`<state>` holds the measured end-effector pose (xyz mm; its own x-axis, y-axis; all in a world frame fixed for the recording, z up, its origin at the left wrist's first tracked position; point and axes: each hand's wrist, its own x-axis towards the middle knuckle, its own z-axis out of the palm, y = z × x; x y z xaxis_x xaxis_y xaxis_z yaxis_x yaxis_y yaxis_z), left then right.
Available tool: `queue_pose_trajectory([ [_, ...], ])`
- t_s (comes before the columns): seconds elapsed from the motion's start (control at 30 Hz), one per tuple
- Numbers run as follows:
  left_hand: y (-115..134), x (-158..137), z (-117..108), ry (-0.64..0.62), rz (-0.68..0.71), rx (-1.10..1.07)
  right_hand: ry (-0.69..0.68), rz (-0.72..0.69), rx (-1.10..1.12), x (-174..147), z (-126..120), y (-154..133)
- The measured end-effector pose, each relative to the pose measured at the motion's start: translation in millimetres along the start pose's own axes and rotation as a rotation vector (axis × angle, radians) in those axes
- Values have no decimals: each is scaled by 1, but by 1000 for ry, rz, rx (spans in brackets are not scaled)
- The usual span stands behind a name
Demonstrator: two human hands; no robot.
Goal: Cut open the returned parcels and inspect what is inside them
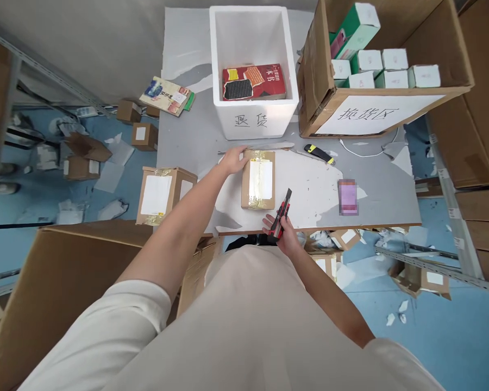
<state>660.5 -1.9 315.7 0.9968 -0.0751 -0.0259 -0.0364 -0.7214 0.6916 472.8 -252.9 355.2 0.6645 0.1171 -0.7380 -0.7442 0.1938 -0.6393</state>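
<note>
A taped cardboard box (262,187) with a white label lies on the table in front of me. My left hand (233,160) grips its far left corner, thumb on the near side and fingers curled at the back edge. In my right hand (286,233) is a red and black utility knife (280,220), held just off the box's near right corner. Its blade points away from me and stands clear of the cardboard. Beyond the box lies a second utility knife (318,153), black and yellow. Left of my forearm sits another taped box (163,191) with a white label.
A white foam bin (252,117) holding a red book (269,81) stands at the back. Beside it, a large carton (391,114) contains several green-and-white boxes. A book (167,96) lies at the back left, a purple pixelated item (348,197) at right. Opened cartons litter the floor.
</note>
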Motion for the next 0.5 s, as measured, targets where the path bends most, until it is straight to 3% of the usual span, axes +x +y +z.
queue_pose_trajectory([
  [0.13, -4, -23, -6, 18, -259, -83, 41, -108, -22, 17, -2, -21],
  [0.3, -2, -96, -8, 95, -485, -72, 74, -330, -225, 57, -11, -77],
  [0.4, 12, -138, 4, 75, -621, -162, -31, -370, -439, 83, -7, -107],
  [0.5, 25, -158, 13, 137, -703, -211, -114, -368, -490, 96, -6, -122],
])
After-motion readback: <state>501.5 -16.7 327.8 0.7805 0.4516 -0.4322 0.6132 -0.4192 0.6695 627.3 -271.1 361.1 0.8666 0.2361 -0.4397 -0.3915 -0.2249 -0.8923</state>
